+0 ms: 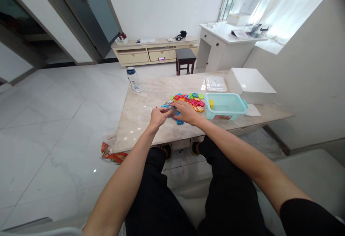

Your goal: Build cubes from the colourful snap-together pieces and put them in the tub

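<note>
On a pale, stone-patterned table, both hands of a seated person meet over a heap of toy pieces. The left hand pinches the left edge of a small grey piece between thumb and fingers; the right hand grasps the same piece from the other side, its fingers curled over the top. Much of the piece is covered by the fingers, so its full outline cannot be told. It is held just above the near left part of the heap, where blue pieces lie; red, orange and green ones lie farther to the right and behind.

Right of the heap, and close beside it, stands an open light-green tub. A yellow object rests inside at the tub's left end; its kind is unclear. A label marks the near wall. Behind the tub lies a clear plastic lid, and to the right of this a white box, whose contents are not visible. At the table's far left corner stands a clear bottle with a dark blue cap. Two small white squares lie left of the hands, apart from the heap.
</note>
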A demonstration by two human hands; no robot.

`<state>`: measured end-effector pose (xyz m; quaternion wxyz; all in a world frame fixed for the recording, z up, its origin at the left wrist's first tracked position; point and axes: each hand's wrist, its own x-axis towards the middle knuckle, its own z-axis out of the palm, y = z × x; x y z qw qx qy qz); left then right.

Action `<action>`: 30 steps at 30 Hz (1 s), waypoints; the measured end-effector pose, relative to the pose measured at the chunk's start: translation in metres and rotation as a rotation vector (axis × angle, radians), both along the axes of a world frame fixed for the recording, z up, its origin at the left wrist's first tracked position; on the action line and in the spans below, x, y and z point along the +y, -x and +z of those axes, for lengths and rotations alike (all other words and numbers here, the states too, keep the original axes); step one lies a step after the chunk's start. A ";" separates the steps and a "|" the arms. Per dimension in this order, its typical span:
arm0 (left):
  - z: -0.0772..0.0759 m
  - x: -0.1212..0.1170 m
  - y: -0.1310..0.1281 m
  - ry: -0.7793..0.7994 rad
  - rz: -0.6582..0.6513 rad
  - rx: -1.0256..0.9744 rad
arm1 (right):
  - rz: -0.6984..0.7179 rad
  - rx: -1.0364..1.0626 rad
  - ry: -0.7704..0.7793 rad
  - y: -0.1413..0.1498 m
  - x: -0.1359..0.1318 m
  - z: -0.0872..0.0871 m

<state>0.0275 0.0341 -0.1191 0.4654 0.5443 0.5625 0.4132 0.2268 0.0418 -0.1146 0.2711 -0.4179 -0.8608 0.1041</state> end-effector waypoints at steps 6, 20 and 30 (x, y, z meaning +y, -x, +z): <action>-0.007 -0.004 0.015 0.190 -0.044 -0.033 | 0.012 -0.145 0.054 0.010 -0.001 -0.002; -0.040 -0.004 0.029 0.480 -0.100 0.022 | 0.023 -0.376 0.227 0.036 -0.006 -0.032; -0.053 -0.002 0.032 0.527 -0.131 0.025 | 0.042 -0.242 0.372 0.029 0.003 -0.049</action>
